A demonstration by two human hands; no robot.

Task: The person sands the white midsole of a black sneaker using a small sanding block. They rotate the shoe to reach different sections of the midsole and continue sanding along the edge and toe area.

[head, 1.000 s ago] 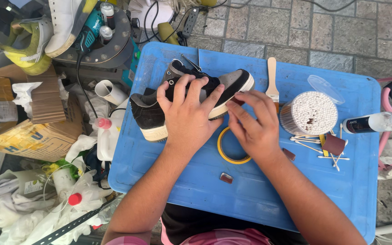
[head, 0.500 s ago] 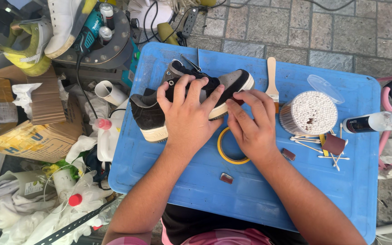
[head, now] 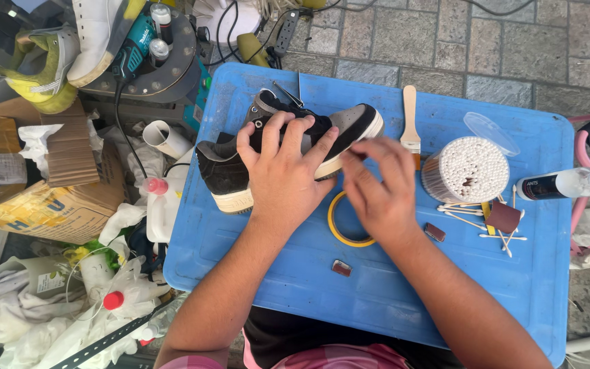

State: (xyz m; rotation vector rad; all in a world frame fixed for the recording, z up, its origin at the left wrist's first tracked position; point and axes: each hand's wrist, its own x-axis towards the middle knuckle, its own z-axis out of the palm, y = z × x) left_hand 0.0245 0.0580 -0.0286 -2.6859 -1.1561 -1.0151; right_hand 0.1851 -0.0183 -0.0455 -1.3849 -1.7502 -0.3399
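Head view: a black sneaker with a cream sole (head: 227,171) is seen lying on its side across a blue plastic tabletop (head: 500,287), toward ten o'clock of the surface, its heel overhanging the left edge. It is gripped by the left hand (head: 285,174), whose fingers are spread over the upper and collar and pressed down, the forearm rising from six o'clock. The right hand (head: 377,188) is blurred; its fingertips are pinched at the toe end of the sole, at about two o'clock from the left hand, though whether anything is held between them cannot be told. A ring of yellow tape (head: 339,232) lies on the tabletop directly beneath the right hand. A slip is judged possible: the shoe is held only by downward pressure from above, and a sideways pull at the toe could rotate it off the near edge. At three o'clock, an open tub of cotton swabs (head: 469,171) stands close to the right wrist, with loose swabs (head: 476,219) scattered below it; an outward sweep of the elbow could upset it. A wooden-handled brush (head: 411,119) lies at one o'clock, well clear.
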